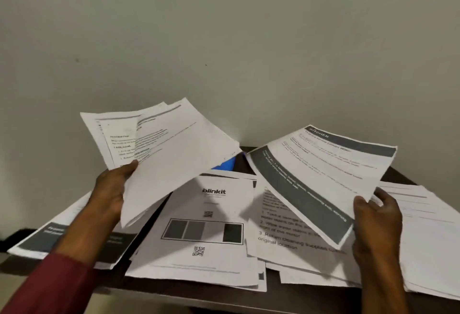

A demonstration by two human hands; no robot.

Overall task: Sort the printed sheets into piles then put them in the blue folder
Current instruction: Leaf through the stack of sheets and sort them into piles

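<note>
1. Loose printed sheets (206,226) spread over the dark table (174,297).
2. Left hand (109,189) grips a raised plain-text sheaf (174,159), thumb on top.
3. Right hand (377,216) pinches grey-banded sheets (321,176), held up.
4. Blue folder (226,164) at back, mostly covered; can't tell its contents.

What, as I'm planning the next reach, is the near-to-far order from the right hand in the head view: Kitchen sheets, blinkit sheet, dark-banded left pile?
1. Kitchen sheets, gripped by the right hand itself.
2. Blinkit sheet, flat in the middle.
3. Dark-banded pile, at the far left.
</note>
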